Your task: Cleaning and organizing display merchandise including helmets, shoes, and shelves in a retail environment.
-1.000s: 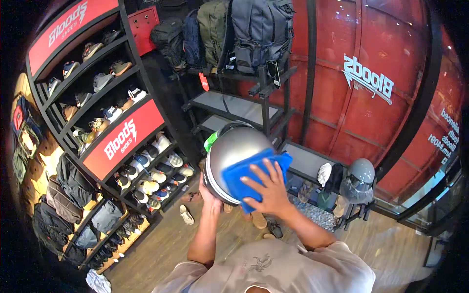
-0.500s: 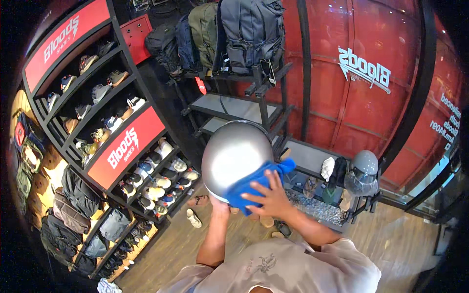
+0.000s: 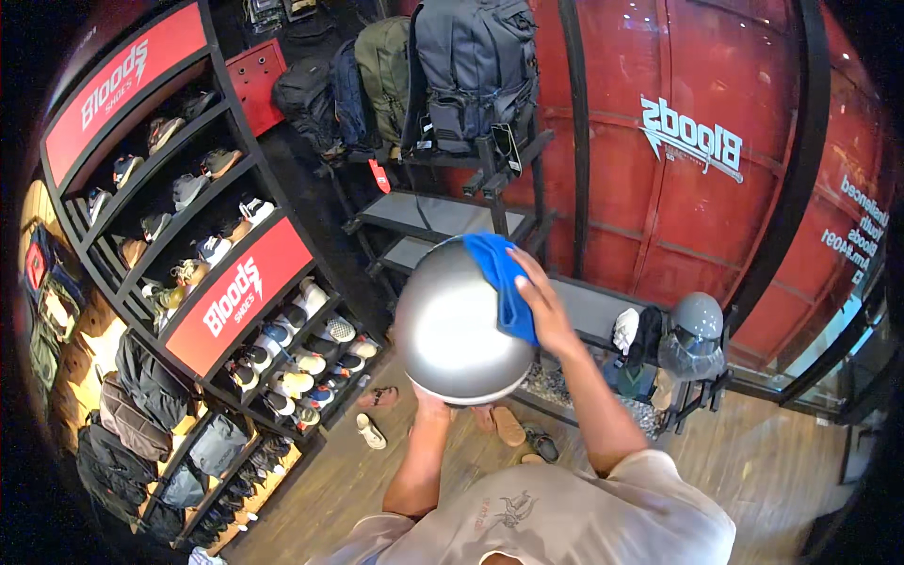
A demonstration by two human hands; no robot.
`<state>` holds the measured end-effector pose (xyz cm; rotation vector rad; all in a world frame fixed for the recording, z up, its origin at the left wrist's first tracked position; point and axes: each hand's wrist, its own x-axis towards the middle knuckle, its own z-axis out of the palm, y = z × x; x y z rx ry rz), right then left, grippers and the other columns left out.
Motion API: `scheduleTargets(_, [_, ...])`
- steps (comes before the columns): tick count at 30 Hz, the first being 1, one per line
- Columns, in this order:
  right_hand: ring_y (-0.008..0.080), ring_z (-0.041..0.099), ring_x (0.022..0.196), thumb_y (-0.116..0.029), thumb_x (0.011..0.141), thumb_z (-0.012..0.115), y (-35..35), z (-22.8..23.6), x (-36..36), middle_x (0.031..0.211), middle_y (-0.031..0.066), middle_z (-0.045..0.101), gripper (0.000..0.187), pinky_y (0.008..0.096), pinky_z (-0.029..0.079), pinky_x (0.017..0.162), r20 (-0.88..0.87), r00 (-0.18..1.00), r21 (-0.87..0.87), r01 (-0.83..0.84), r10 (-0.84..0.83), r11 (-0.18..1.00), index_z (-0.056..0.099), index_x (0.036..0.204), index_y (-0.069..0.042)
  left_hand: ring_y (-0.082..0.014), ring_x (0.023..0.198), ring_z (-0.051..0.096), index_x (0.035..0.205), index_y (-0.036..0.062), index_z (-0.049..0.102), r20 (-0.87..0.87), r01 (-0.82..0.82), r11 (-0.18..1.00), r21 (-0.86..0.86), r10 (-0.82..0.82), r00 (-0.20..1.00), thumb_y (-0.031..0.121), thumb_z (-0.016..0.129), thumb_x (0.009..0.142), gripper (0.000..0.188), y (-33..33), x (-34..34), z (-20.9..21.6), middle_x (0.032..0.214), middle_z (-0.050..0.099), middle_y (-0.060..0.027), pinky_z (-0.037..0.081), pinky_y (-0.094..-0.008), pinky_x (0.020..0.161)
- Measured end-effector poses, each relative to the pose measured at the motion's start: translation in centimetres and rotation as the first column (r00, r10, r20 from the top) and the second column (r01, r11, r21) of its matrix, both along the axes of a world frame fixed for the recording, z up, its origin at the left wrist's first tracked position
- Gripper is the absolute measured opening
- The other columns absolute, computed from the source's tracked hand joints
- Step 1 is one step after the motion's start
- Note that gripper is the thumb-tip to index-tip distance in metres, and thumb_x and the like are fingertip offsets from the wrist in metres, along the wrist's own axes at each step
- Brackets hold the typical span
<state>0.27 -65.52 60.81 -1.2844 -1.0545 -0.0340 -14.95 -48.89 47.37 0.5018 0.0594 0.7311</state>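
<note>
In front of my chest is a rounded, glossy silver-grey helmet (image 3: 450, 325) with a pale trim along its lower rim. My left hand (image 3: 433, 405) supports it from below at the near rim; most of those fingers are hidden behind the shell. A blue cloth (image 3: 501, 282) lies against the upper right of the shell. My right hand (image 3: 544, 299) presses this cloth to the curved surface, fingers bent over its outer edge.
A low bench (image 3: 593, 315) ahead to the right bears a second grey helmet (image 3: 697, 320) with a visor. Beyond stands a rack with backpacks (image 3: 471, 75). Shoe shelves (image 3: 240, 282) rise on the left. Loose footwear, including a pale shoe (image 3: 370, 431), lies on the wooden floor.
My right hand has slid the blue cloth from the helmet's lower right side up to its upper right. My left hand keeps its hold beneath the rim.
</note>
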Motion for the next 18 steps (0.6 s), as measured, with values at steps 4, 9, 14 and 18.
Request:
scheduleTargets(4, [0.0353, 0.017, 0.145, -0.029, 0.098, 0.039, 0.4, -5.2, -5.6, 0.155, 0.0192, 0.021, 0.057, 0.0441, 0.012, 0.117, 0.086, 0.967, 0.023, 0.237, -0.238, 0.971, 0.028, 0.148, -0.004, -0.0304, 0.125, 0.049, 0.137, 0.0092, 0.047, 0.016, 0.007, 0.984, 0.177, -0.010, 1.000, 0.044, 0.036, 0.099, 0.053, -0.8, 1.6, 3.0, 0.140, 0.049, -0.0100, 0.038, -0.0455, 0.108])
scheduleTargets(9, [0.0542, 0.016, 0.138, -0.034, 0.095, 0.047, 2.5, -9.0, -10.2, 0.149, 0.0322, 0.022, 0.042, 0.0665, 0.015, 0.109, 0.443, 0.817, 0.107, 0.360, -0.368, 0.927, 0.056, 0.106, 0.006, -0.0399, 0.130, 0.042, 0.143, -0.0004, 0.033, 0.017, 0.077, 0.996, -0.043, -0.076, 0.997, 0.056, 0.031, 0.096, 0.074, 2.8, 0.6, 0.7, 0.144, 0.041, -0.0210, 0.032, -0.0532, 0.112])
scheduleTargets(14, [0.0313, 0.033, 0.138, -0.033, 0.100, 0.039, 2.8, -3.8, -0.6, 0.149, 0.0195, 0.035, 0.050, 0.0398, 0.024, 0.114, -0.165, 0.986, 0.173, 0.058, -0.029, 0.983, 0.046, 0.133, 0.003, -0.0363, 0.125, 0.049, 0.135, 0.0036, 0.048, -0.025, 0.017, 0.918, -0.397, -0.030, 0.999, 0.041, 0.035, 0.099, 0.054, -2.0, 1.4, 4.9, 0.136, 0.052, -0.0167, 0.038, -0.0545, 0.107])
scheduleTargets(18, [0.0230, 0.041, 0.131, -0.065, 0.096, 0.024, 4.4, -11.5, 1.1, 0.145, 0.0069, 0.043, 0.077, 0.0381, 0.028, 0.113, -0.699, 0.698, 0.155, -0.065, 0.156, 0.986, 0.033, 0.147, -0.008, -0.0353, 0.129, 0.045, 0.139, 0.0069, 0.044, 0.076, 0.125, 0.948, -0.291, -0.108, 0.991, 0.041, 0.034, 0.100, 0.053, -1.9, 1.8, 4.8, 0.143, 0.045, -0.0152, 0.035, -0.0550, 0.109])
